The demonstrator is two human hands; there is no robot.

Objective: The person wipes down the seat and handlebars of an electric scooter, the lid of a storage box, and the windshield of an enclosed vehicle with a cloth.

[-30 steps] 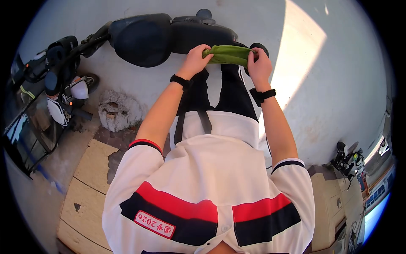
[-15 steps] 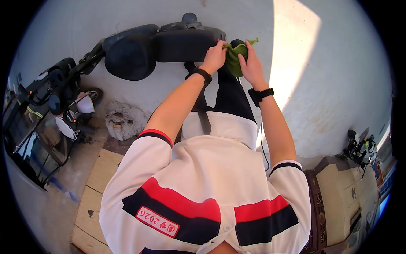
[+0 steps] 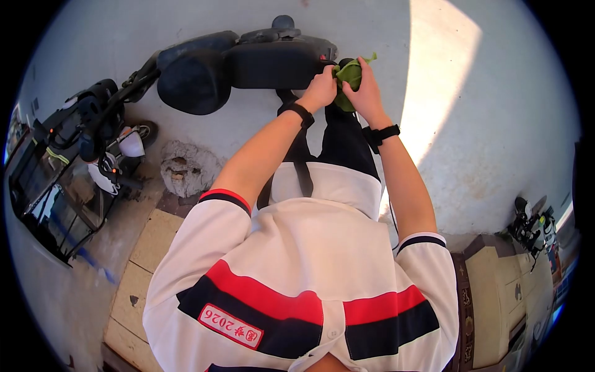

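Note:
A green cloth [image 3: 350,73] is bunched between my two hands, one end sticking up past the right fingers. My left hand [image 3: 320,90] is closed on its left edge, close to the end of a black scooter [image 3: 269,65]. My right hand [image 3: 365,93] grips the cloth from the other side, thumb and fingers around it. Both wrists wear black bands. Below the hands are my dark trousers [image 3: 341,139], and a dark rounded shape, partly hidden, shows just behind the cloth.
On the left stand another scooter [image 3: 93,133] and a dark-framed cart [image 3: 59,204]. A rough stone-like lump [image 3: 189,167] lies on the ground near them. More vehicles [image 3: 530,226] show at the far right. A bright sunlit patch [image 3: 437,68] crosses the pale concrete.
The cloth is bunched more tightly between my hands, and less of the dark shape behind it shows. My left hand has turned and moved slightly down. The view has shifted a little.

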